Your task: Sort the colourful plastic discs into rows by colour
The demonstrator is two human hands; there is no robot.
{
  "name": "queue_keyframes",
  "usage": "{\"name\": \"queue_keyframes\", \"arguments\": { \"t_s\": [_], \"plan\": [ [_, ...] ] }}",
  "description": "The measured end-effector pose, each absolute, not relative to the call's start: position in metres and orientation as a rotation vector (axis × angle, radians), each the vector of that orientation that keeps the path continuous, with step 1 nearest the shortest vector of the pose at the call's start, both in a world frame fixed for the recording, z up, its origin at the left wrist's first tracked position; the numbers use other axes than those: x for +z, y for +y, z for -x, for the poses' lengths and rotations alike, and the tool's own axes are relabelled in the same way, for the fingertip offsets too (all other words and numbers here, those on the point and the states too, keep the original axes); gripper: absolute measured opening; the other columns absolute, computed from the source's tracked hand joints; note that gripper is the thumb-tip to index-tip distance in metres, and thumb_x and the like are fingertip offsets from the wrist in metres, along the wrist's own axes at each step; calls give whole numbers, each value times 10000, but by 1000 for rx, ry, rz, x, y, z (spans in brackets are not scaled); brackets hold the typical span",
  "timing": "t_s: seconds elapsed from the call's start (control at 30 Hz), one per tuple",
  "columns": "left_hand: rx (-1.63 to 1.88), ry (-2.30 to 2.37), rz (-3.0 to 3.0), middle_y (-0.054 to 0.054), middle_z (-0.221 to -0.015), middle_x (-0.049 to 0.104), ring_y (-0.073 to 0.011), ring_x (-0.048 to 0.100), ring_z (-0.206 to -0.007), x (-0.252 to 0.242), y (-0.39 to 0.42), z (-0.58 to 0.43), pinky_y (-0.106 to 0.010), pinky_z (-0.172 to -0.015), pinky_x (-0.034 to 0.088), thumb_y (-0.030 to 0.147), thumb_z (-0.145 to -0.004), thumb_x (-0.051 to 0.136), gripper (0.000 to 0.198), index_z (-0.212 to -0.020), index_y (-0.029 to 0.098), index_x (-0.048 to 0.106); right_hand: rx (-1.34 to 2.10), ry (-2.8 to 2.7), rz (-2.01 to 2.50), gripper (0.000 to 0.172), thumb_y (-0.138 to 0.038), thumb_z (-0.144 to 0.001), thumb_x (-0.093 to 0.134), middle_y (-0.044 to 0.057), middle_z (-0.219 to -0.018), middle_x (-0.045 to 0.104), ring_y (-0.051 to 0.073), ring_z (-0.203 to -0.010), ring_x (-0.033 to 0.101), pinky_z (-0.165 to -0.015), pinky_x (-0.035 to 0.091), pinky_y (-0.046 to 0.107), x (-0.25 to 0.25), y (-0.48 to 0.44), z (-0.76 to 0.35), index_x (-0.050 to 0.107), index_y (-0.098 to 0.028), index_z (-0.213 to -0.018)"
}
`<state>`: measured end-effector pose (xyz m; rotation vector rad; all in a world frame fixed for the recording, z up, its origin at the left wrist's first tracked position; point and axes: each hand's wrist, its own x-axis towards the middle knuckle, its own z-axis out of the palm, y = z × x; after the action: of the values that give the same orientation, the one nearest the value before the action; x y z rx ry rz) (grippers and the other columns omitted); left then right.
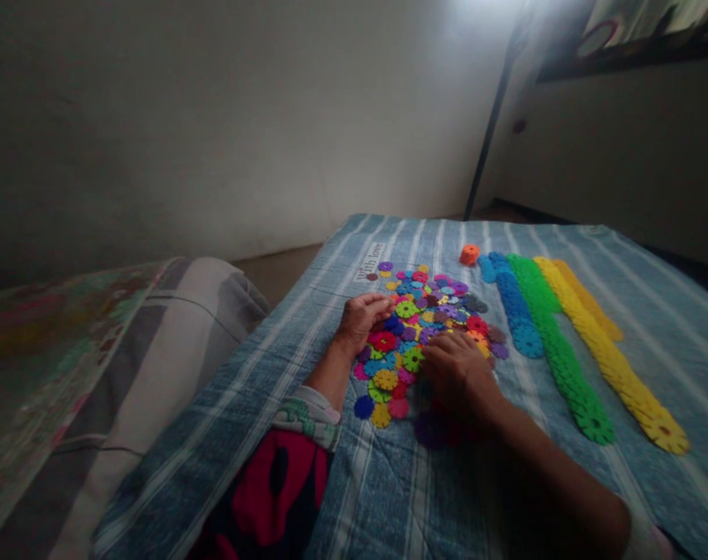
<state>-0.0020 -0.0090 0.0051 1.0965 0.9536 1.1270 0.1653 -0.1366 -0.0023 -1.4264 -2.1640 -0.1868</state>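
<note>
A heap of small coloured flower-shaped plastic discs [427, 319] lies on a blue striped cloth [651, 311]. My left hand [361, 319] rests at the heap's left edge, fingers curled onto the discs. My right hand [459, 369] sits on the heap's near right side, fingers bent down over the pieces; what they pinch is hidden. To the right lie sorted rows of discs: a blue row [514, 307], a green row [558, 350], a yellow row [611, 358] and an orange-yellow row [590, 299]. A small orange stack [469, 253] stands behind the blue row.
A grey and patterned pillow or folded blanket [126, 365] lies to the left. A pale wall [243, 117] rises behind. A dark pole [494, 117] leans in the corner. My sleeve, pink and dark [272, 490], is at the bottom.
</note>
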Motion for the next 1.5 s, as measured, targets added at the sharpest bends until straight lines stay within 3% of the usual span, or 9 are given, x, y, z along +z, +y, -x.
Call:
{"name": "queue_keyframes", "arguments": {
  "t_s": [0.2, 0.4, 0.6, 0.73, 1.0, 1.1, 1.27, 1.4, 1.5],
  "plan": [
    [1125, 962, -1111, -81, -796, 736, -160, 700, -762, 6, -10, 2, -247, -702, 531, 234, -637, 746, 203, -784, 113, 675, -167, -2250, 1475, 151, -273, -930, 526, 61, -927, 655, 232, -1013, 529, -898, 337, 369, 3, -149, -139, 645, -214, -858],
    [1126, 951, -1125, -71, -782, 732, -151, 690, -737, 7, -10, 1, -241, -687, 520, 240, -594, 763, 219, -749, 111, 679, -143, -2285, 1516, 200, -240, -928, 520, 15, -751, 636, 184, -759, 547, -873, 334, 369, 4, -154, -136, 640, -217, -769],
    [1118, 996, -1229, -60, -773, 733, -158, 681, -748, 5, -11, 1, -257, -700, 518, 284, -614, 737, 219, -758, 123, 701, -274, -2154, 1598, 188, -248, -926, 512, 62, -902, 681, 215, -908, 565, -875, 334, 359, 2, -145, -152, 666, -198, -830],
    [1087, 1051, -1435, -30, -742, 723, -160, 663, -712, 4, -13, 2, -280, -695, 532, 315, -629, 733, 237, -787, 139, 715, -271, -2192, 1646, 277, -283, -929, 517, 40, -749, 666, 199, -766, 566, -861, 339, 372, 2, -144, -156, 650, -208, -698],
    [1066, 1084, -2225, -115, -1130, 663, -263, 616, -1077, 4, -17, -6, -392, -907, 537, 232, -574, 783, 432, -988, 147, 691, -249, -2167, 1618, 130, -235, -884, 570, 43, -843, 689, 203, -867, 582, -890, 342, 351, 0, -141, -160, 661, -200, -798],
    [1020, 1099, -2419, -121, -1165, 642, -274, 589, -1129, 2, -17, -6, -431, -1014, 479, 204, -566, 788, 472, -1024, 149, 686, -256, -2207, 1520, 168, -237, -892, 554, 21, -773, 668, 193, -811, 574, -896, 327, 372, -3, -145, -151, 650, -215, -756],
    [1007, 1135, -2436, -86, -1127, 671, -238, 615, -1088, -6, -10, -1, -404, -995, 497, 170, -632, 726, 363, -993, 176, 685, -258, -2158, 1493, 225, -190, -881, 537, 15, -701, 635, 167, -717, 540, -848, 347, 341, -4, -139, -155, 625, -209, -675],
    [1069, 1144, -2389, -73, -1074, 693, -210, 629, -1056, -13, -4, 0, -362, -978, 506, 95, -657, 636, 304, -946, 174, 688, -257, -2099, 1630, 148, -173, -876, 542, 56, -879, 679, 215, -907, 557, -842, 358, 339, 2, -127, -164, 671, -207, -811],
    [1106, 1180, -2362, -70, -1045, 698, -208, 637, -1027, -15, -1, 1, -353, -967, 508, 57, -645, 587, 310, -910, 176, 692, -225, -2109, 1731, 164, -214, -897, 532, 101, -1104, 657, 270, -1127, 494, -907, 345, 375, 4, -119, -161, 682, -197, -961]
  ]
}}
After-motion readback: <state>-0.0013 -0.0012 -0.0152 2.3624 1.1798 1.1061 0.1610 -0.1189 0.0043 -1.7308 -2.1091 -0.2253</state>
